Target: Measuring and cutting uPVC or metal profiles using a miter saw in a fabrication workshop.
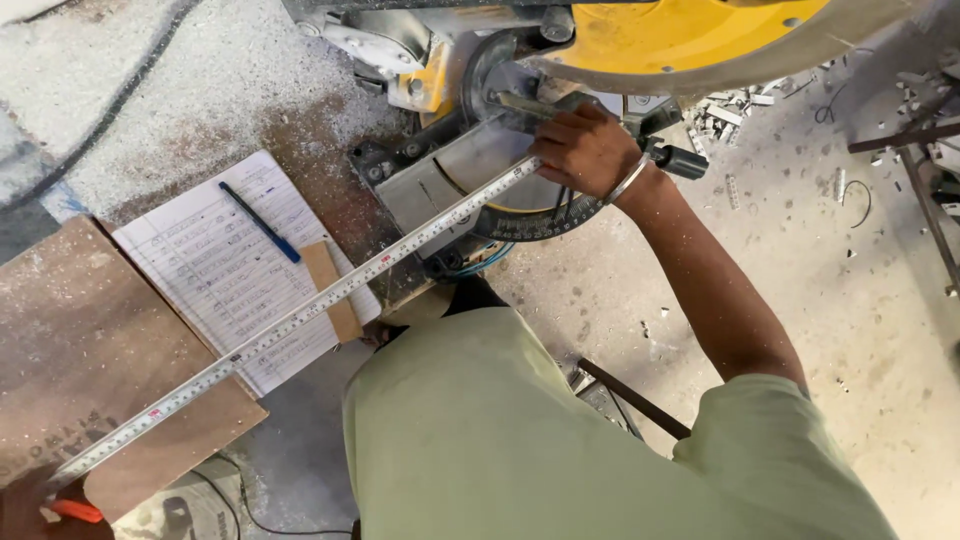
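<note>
Tape measure (300, 318) stretched on a diagonal from the yellow mitre saw (640, 40) across the ruled notebook (225, 265) — right hand (585, 150) pinching its far end at the saw, left hand (35, 505) gripping its near end beyond the brown board (90, 350).

tape measure blade (300, 318): thin metal, pale matt coat, slight sheen, runs lower left to upper centre. mitre saw (520, 120): grey cast metal base, dull, scuffed; guard (680, 35) upper right yellow, smooth, semi-gloss. notebook page (215, 270): white lined paper, matt. pen (260, 222): blue plastic, smooth. board (90, 350) at left: brown, pressed wood look, rough, dusty. small block (335, 290): bare wood, matt. floor (880, 300): pale concrete, gritty, chip-strewn. shirt (500, 440): light green cloth, soft matt. bangle (628, 180): shiny metal.
</note>
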